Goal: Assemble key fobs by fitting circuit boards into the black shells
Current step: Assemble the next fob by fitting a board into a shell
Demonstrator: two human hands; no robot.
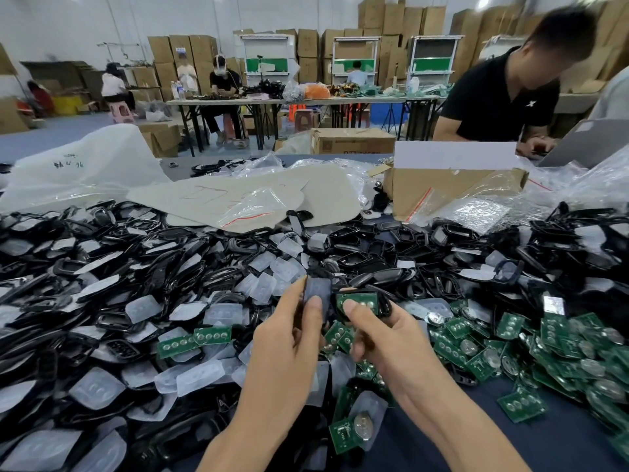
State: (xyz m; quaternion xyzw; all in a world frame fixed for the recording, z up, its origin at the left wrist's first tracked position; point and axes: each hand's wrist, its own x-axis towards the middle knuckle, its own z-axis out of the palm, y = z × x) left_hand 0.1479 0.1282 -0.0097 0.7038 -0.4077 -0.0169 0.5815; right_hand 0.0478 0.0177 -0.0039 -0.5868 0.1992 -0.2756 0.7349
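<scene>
One wide-angle camera rides on the person's head and faces forward and down across the table [561,437]. The left hand [286,338] and right hand [384,335] sit close under the lens at lower centre, forearms entering from the bottom edge. The upper frame reaches a person opposite [503,93], far worktables [306,101] and stacked cartons [391,22], with lines bowing toward the edges.

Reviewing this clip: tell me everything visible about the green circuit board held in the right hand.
The green rectangular circuit board is thin and flat, with a row of round pale contacts on its upturned face. It seems seated in a glossy black plastic shell, whose rim shows at its right edge. The right hand holds both above the parts pile, thumb pressing the board's lower left. The left hand holds a translucent grey pad just beside it.
</scene>
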